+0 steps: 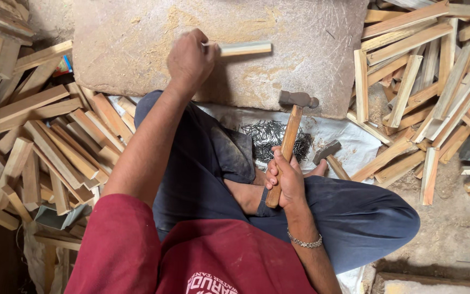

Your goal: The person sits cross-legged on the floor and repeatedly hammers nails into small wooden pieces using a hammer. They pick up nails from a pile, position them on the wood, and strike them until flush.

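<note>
Hammer with a dark steel head and a long light-brown wooden handle (288, 142): your right hand (283, 181) has its grip closed round the lower handle, head raised just short of the near edge of the big flat grey stone slab (311, 49). The handle's long axis runs from your lap up toward the slab.

Short pale wooden stick (244, 48): your left hand (190, 59) has its grip closed on one end. The stick lies level over the slab, long axis across it, free end pointing toward the hammer's side. The hammer head sits nearer you than the stick and a little past its free end.

Heap of small dark nails (270, 137): loose on the white woven sheet (349, 142), just short of the slab.

Second hammer (330, 155): on the sheet, beside the nails.

Cut wooden slats (425, 92): piled on both sides of the slab.
</note>
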### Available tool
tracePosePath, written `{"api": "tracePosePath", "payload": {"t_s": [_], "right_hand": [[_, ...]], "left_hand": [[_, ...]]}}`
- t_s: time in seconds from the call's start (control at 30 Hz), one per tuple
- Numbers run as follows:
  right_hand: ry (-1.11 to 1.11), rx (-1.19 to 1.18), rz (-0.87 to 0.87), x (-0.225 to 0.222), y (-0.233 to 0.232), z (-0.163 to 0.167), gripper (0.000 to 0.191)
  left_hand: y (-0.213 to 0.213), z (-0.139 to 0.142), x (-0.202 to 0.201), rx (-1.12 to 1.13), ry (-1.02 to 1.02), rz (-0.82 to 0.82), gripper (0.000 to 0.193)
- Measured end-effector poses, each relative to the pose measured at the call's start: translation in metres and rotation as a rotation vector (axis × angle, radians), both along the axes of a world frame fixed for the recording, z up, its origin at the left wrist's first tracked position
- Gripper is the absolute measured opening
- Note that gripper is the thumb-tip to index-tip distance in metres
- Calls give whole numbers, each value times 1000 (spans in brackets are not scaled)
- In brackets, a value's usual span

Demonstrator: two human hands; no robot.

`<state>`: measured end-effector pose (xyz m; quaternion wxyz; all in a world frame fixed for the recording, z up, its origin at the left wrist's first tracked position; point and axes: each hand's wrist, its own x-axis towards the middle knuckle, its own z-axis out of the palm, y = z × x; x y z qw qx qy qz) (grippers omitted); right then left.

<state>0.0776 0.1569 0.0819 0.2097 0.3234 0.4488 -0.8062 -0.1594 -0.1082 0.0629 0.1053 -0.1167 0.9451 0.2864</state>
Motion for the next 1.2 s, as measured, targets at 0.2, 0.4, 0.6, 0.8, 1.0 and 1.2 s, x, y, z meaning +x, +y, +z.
{"api": "tracePosePath", "payload": {"t_s": [0.2,0.4,0.6,0.8,1.0,1.2], "right_hand": [[-4,13,-5,0,0,-1,29],[2,24,16,-1,-3,-1,28],[23,47,18,0,-2,-2,29],[31,69,24,1,-1,-4,30],[43,4,14,3,2,-8,28],[62,7,24,2,0,-10,26]], "left_hand": [[15,-41,-5,-185,525,-389,29],[28,-67,-5,-169,505,-408,26],[23,-43,3,-139,559,-451,34],[77,-22,64,-11,-7,-731,40],[134,-71,149,36,157,-910,16],[137,-96,145,67,108,-906,18]]}}
